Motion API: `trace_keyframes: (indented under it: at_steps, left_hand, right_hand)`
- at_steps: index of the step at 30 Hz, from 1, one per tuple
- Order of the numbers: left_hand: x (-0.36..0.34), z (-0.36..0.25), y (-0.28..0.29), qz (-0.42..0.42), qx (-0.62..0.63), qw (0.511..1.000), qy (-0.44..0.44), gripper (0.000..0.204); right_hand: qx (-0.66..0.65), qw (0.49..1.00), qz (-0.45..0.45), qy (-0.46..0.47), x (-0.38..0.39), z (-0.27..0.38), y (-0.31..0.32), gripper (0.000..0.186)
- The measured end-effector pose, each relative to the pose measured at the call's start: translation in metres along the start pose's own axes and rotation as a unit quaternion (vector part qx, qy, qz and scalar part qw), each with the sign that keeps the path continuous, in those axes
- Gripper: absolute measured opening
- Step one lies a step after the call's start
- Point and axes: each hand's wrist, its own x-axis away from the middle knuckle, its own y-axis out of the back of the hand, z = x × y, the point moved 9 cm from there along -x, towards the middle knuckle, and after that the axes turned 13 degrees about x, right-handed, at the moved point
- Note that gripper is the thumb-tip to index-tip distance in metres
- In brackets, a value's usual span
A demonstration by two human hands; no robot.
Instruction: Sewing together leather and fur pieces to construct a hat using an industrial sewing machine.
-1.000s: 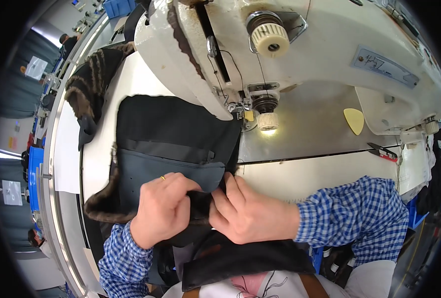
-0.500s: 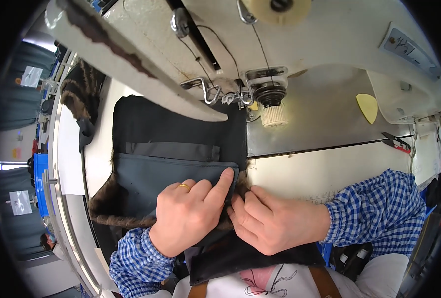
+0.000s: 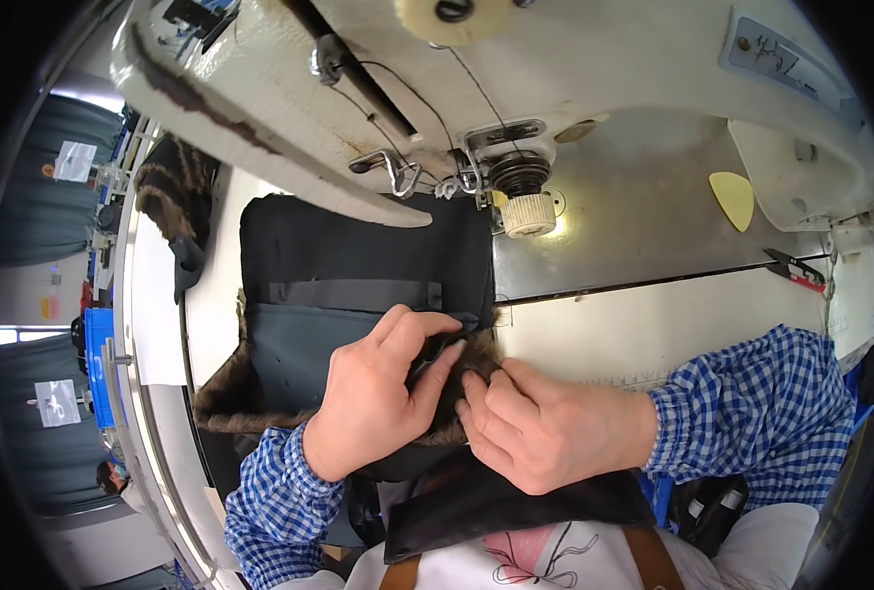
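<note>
A dark fabric piece (image 3: 368, 241) lies under the sewing machine's presser area, a black strip (image 3: 358, 294) across it. Its dark blue-grey lining (image 3: 294, 344) is edged with brown fur (image 3: 222, 393). My left hand (image 3: 373, 383) is closed in a pinch on the lining, lifting its right corner near the fabric's right edge. Close beside it, my right hand (image 3: 545, 423) has its fingers curled together at the fur edge. The fingertips are partly buried in the fur, but they appear to grip it.
The sewing machine (image 3: 594, 59) arches over the table, its curved pale lever (image 3: 289, 162) reaching above the fabric. On the right lie a yellow rounded piece (image 3: 731, 201) and black-and-red thread snips (image 3: 796, 268). More brown fur (image 3: 176, 192) hangs at the left edge.
My left index finger, earlier pressed flat on the lining's corner, has bent into a pinch with the thumb and raised that corner. More fur shows between my hands. The view has shifted slightly.
</note>
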Motion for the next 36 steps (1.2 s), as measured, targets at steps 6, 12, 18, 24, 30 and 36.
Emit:
trace_keyframes:
  at_steps: [6, 12, 18, 24, 30, 36]
  left_hand:
    - [-0.002, 0.018, 0.005, 0.0, 0.114, 0.992, 0.061, 0.021]
    - [-0.006, 0.026, 0.006, 0.041, 0.156, 0.979, 0.121, 0.022]
    - [-0.006, 0.027, 0.003, 0.046, 0.158, 0.98, 0.114, 0.022]
    - [-0.002, 0.017, 0.004, -0.007, 0.136, 0.99, 0.043, 0.031]
    - [-0.007, 0.005, 0.004, 0.069, 0.068, 0.995, 0.027, 0.041]
    - [-0.013, -0.005, 0.003, 0.12, 0.076, 0.988, 0.056, 0.04]
  right_hand:
    - [-0.002, 1.0, -0.004, -0.011, -0.002, 0.0, -0.001, 0.03]
    - [0.0, 1.0, -0.005, -0.008, -0.002, 0.001, -0.001, 0.029]
    - [-0.018, 1.0, -0.007, -0.02, -0.003, -0.006, 0.002, 0.029]
    - [-0.037, 0.998, 0.006, -0.059, -0.001, -0.009, -0.004, 0.032]
    - [0.017, 0.998, 0.021, -0.049, -0.003, -0.019, -0.004, 0.035]
    - [-0.001, 1.0, 0.01, -0.008, 0.009, -0.026, -0.002, 0.037]
